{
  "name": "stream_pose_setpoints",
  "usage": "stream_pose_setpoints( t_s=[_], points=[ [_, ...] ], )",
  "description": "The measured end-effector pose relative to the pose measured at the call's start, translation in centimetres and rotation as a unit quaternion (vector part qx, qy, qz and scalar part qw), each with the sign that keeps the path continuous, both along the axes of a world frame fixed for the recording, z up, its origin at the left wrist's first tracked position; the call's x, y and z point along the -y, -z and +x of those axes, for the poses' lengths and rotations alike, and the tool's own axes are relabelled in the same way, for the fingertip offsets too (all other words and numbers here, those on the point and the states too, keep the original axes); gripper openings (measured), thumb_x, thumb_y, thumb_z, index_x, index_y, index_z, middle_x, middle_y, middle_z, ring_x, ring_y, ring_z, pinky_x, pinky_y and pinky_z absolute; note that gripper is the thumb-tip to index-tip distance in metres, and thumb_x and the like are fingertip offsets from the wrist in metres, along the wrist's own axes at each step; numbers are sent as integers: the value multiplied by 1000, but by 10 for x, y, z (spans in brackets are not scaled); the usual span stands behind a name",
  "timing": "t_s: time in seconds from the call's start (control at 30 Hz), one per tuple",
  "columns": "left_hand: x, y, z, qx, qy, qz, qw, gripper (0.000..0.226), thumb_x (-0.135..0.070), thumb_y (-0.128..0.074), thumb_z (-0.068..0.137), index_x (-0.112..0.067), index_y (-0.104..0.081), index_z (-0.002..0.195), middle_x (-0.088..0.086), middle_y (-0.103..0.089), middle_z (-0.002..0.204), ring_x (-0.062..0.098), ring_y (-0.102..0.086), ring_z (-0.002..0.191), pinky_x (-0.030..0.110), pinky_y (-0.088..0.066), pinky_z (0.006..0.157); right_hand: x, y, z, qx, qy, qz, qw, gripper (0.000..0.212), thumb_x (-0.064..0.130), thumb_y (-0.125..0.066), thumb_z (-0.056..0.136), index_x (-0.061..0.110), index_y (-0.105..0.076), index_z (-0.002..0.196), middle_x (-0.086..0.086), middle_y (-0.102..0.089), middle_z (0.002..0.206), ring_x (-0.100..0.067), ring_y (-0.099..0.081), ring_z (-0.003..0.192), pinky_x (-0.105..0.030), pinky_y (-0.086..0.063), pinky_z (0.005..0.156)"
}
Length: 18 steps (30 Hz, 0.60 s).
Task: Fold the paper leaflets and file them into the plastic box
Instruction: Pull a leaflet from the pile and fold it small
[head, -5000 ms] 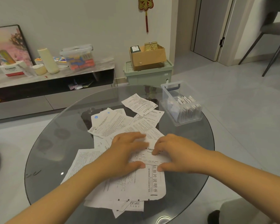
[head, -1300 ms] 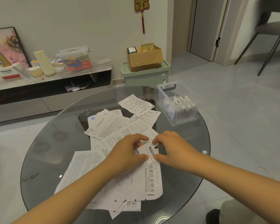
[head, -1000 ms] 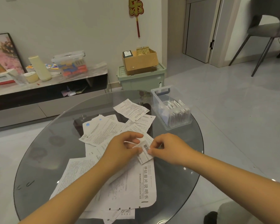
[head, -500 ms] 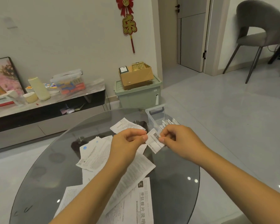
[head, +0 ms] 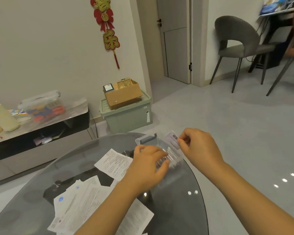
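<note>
1. Pinching a folded leaflet (head: 172,140) with a barcode at its top edge: right hand (head: 199,150), fingers curled on the paper, held above the far right part of the plastic box (head: 147,139).
2. Left hand (head: 148,164): over the box, fingertips on the filed leaflets (head: 170,156) standing inside; grip blurred, cannot tell whether it holds any.
3. Plastic box: clear, on the far right edge of the round glass table (head: 185,209).
4. Unfolded leaflets (head: 85,202): scattered flat on the table, near left of the arms; one sheet (head: 113,161) lies just left of the box.
</note>
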<state>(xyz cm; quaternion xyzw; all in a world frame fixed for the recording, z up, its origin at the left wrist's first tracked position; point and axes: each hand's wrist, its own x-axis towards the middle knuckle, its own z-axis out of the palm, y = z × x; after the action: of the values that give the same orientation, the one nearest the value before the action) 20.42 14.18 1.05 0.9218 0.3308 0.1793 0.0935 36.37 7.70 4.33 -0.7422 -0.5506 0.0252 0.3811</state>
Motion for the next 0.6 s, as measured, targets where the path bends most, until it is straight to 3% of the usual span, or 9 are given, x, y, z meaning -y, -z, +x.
stream_pose_setpoints(
  t_s=[0.23,0.6],
  points=[
    [-22,1,19,-66,102,25,992,66,-56,-14,84,-26,-58,124,-13,-55,128,3,-39,121,29,-15,103,-19,7,0,2,20,-21,1000,10,15,-57,87,13,-66,87,-2,-65,83,-19,-60,77,-33,-51,70],
    [-27,5,20,-89,133,37,986,71,-65,-12,85,-26,-56,124,-13,-53,127,8,-40,116,29,-25,95,-20,16,-6,84,22,-50,995,12,21,-55,88,14,-65,87,-1,-64,86,-19,-59,78,-28,-46,66]
  ],
)
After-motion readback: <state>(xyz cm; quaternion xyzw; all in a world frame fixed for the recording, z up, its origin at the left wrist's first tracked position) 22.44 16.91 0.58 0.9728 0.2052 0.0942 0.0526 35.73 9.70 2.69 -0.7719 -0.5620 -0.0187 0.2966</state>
